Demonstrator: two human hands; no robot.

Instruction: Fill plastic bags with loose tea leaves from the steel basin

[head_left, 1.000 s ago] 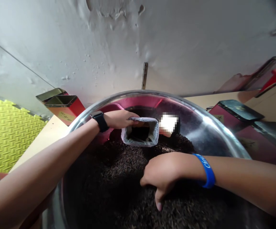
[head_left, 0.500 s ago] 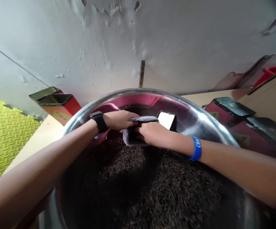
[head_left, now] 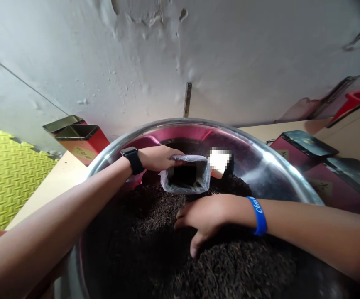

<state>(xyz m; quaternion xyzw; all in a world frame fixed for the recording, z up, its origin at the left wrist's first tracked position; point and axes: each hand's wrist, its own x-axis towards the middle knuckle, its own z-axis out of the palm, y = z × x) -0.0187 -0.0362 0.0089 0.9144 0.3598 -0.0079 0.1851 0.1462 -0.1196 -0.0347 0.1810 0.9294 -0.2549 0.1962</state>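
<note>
A wide metal basin [head_left: 295, 174] holds a heap of dark dried tea leaves [head_left: 236, 265]. Inside it stands a square tin [head_left: 184, 190] with its mouth facing up, lined with a clear plastic bag folded over the rim. My left hand [head_left: 159, 158], with a black watch on the wrist, grips the tin's far left rim. On the near side of the tin, my right hand [head_left: 206, 214] is low over the leaves, thumb spread from the fingers and nothing visible in it. Its fingertips partly blend into the dark leaves.
A bright pixelated object [head_left: 219, 162] is in the basin right of the tin. Open red tins [head_left: 86, 143] stand left of the basin, lidded tins [head_left: 304, 149] right. Behind is a peeling wall [head_left: 136, 62]; a yellow foam mat [head_left: 11, 178] lies at left.
My right hand has come out of the tin's mouth and moved toward me, down to the leaves, with its fingers spread. My left hand keeps its grip on the tin.
</note>
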